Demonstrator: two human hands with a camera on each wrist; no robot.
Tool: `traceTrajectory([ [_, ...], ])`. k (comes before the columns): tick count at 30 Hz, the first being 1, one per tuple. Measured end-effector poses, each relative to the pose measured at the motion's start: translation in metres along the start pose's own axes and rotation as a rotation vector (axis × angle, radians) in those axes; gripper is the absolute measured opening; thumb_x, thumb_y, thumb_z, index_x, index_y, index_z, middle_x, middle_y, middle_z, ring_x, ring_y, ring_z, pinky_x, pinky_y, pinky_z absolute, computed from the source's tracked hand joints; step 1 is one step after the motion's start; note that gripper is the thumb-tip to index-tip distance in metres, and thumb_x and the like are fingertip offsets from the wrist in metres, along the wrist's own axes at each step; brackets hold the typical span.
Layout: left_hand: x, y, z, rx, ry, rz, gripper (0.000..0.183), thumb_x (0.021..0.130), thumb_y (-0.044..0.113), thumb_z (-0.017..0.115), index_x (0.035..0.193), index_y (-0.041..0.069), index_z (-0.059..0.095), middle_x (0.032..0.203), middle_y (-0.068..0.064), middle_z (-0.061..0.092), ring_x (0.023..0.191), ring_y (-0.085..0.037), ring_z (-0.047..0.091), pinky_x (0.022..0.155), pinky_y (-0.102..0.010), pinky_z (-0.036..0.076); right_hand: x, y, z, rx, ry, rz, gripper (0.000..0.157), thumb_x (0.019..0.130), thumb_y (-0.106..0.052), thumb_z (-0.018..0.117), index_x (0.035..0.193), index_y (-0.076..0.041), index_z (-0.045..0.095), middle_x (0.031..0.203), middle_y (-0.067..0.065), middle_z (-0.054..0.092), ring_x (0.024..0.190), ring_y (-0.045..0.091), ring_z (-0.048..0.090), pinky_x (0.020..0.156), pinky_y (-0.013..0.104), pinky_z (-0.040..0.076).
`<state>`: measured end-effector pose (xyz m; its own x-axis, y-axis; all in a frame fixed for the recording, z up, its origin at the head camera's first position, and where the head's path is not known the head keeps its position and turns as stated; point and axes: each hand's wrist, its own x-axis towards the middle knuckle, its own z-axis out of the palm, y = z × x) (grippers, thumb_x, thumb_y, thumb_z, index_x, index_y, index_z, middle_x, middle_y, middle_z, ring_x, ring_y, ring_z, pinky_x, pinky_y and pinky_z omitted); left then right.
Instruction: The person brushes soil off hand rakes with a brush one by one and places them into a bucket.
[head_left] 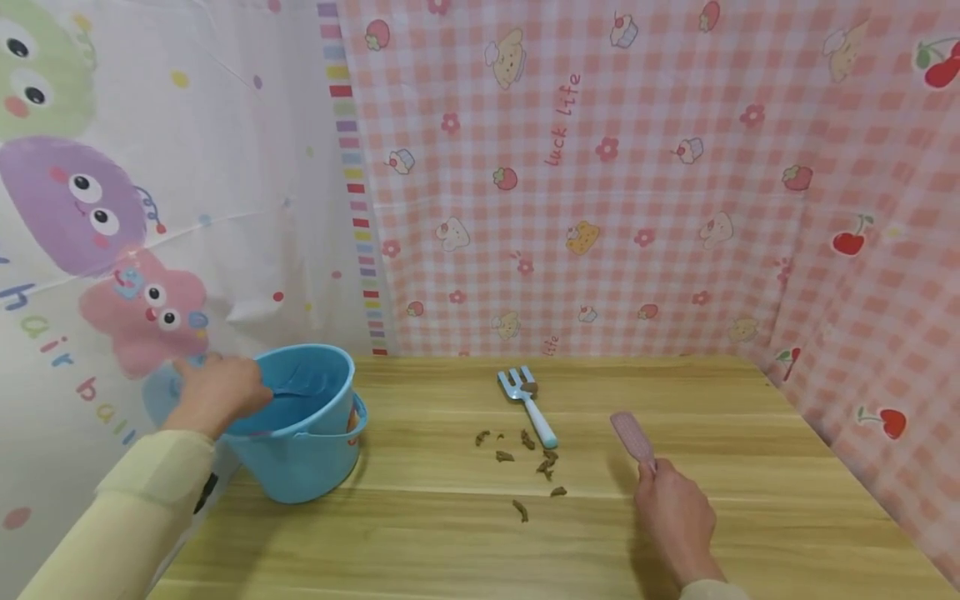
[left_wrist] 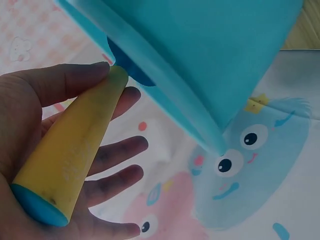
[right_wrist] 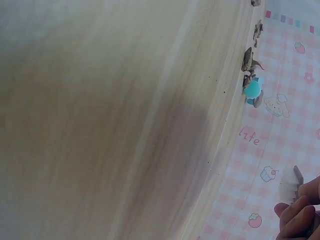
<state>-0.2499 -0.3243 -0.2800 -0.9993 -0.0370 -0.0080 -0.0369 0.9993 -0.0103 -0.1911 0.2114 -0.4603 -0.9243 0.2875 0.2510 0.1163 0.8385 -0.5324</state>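
Observation:
My left hand (head_left: pixel 221 387) reaches over the rim of a light blue bucket (head_left: pixel 300 467) at the left. Between thumb and fingers it holds a tool by its yellow handle (left_wrist: pixel 70 145), which has a blue end cap. The tool's darker blue head (left_wrist: pixel 131 65) goes into the bucket and is partly hidden by the rim. My right hand (head_left: pixel 675 512) grips a small pink brush (head_left: pixel 632 435) above the table's right side. Pale bristles (right_wrist: pixel 289 187) show in the right wrist view. Several brown crumbly bits (head_left: pixel 547 462) lie scattered on the table between the hands.
A small fork (head_left: pixel 536 412) with blue tines and a pale handle lies behind the brown bits, a brown lump (head_left: pixel 529 387) at its tines. The bucket's handle (head_left: pixel 337 432) hangs down its side. Printed cloths (head_left: pixel 600 200) enclose the wooden table (head_left: pixel 420 533) at back and sides.

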Motion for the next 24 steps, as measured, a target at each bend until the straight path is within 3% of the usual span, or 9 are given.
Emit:
traceTrajectory([
  [6, 0.004, -0.003, 0.004, 0.004, -0.025, -0.018, 0.016, 0.083, 0.016, 0.057, 0.077, 0.002, 0.062, 0.096, -0.030, 0.059, 0.115, -0.065, 0.031, 0.093, -0.086, 0.003, -0.002, -0.001, 0.001, -0.001, 0.003, 0.004, 0.030, 0.098, -0.021, 0.053, 0.105, 0.007, 0.062, 0.075, 0.020, 0.062, 0.060, 0.032, 0.057, 0.048, 0.045, 0.042],
  [9, 0.005, -0.001, 0.006, 0.022, -0.021, -0.021, 0.021, 0.084, 0.017, 0.057, 0.082, -0.003, 0.064, 0.108, -0.040, 0.056, 0.119, -0.069, 0.028, 0.093, -0.086, 0.005, -0.001, -0.002, 0.001, -0.002, -0.006, 0.012, 0.031, 0.099, -0.022, 0.053, 0.105, 0.007, 0.061, 0.075, 0.020, 0.062, 0.060, 0.032, 0.056, 0.048, 0.045, 0.041],
  [13, 0.009, 0.001, 0.012, 0.050, -0.007, -0.007, 0.025, 0.085, 0.019, 0.057, 0.085, -0.005, 0.065, 0.115, -0.047, 0.051, 0.117, -0.070, 0.033, 0.092, -0.086, 0.009, -0.002, -0.002, 0.002, 0.002, -0.023, 0.021, 0.032, 0.100, -0.023, 0.052, 0.107, 0.006, 0.061, 0.072, 0.016, 0.059, 0.060, 0.030, 0.054, 0.049, 0.044, 0.041],
  [17, 0.013, 0.001, 0.019, 0.037, -0.032, 0.004, 0.019, 0.085, 0.019, 0.056, 0.077, 0.005, 0.064, 0.107, -0.036, 0.060, 0.118, -0.067, 0.035, 0.092, -0.086, 0.006, -0.002, -0.002, 0.002, 0.003, -0.030, 0.020, 0.033, 0.100, -0.024, 0.051, 0.108, 0.007, 0.061, 0.071, 0.015, 0.059, 0.060, 0.030, 0.055, 0.049, 0.044, 0.041],
  [20, 0.016, 0.002, 0.021, 0.023, -0.057, 0.001, 0.018, 0.086, 0.017, 0.055, 0.073, 0.009, 0.063, 0.104, -0.030, 0.063, 0.124, -0.068, 0.028, 0.092, -0.086, 0.001, -0.003, -0.002, 0.002, 0.004, -0.022, 0.015, 0.033, 0.100, -0.024, 0.051, 0.107, 0.007, 0.062, 0.073, 0.017, 0.061, 0.061, 0.031, 0.056, 0.049, 0.045, 0.041],
  [24, 0.018, 0.003, 0.024, 0.031, -0.055, -0.001, 0.019, 0.086, 0.014, 0.052, 0.072, 0.009, 0.063, 0.100, -0.027, 0.065, 0.125, -0.068, 0.026, 0.091, -0.087, 0.000, -0.003, -0.002, 0.002, 0.007, -0.012, 0.012, 0.032, 0.100, -0.023, 0.051, 0.106, 0.006, 0.062, 0.073, 0.018, 0.061, 0.060, 0.032, 0.055, 0.049, 0.045, 0.041],
])
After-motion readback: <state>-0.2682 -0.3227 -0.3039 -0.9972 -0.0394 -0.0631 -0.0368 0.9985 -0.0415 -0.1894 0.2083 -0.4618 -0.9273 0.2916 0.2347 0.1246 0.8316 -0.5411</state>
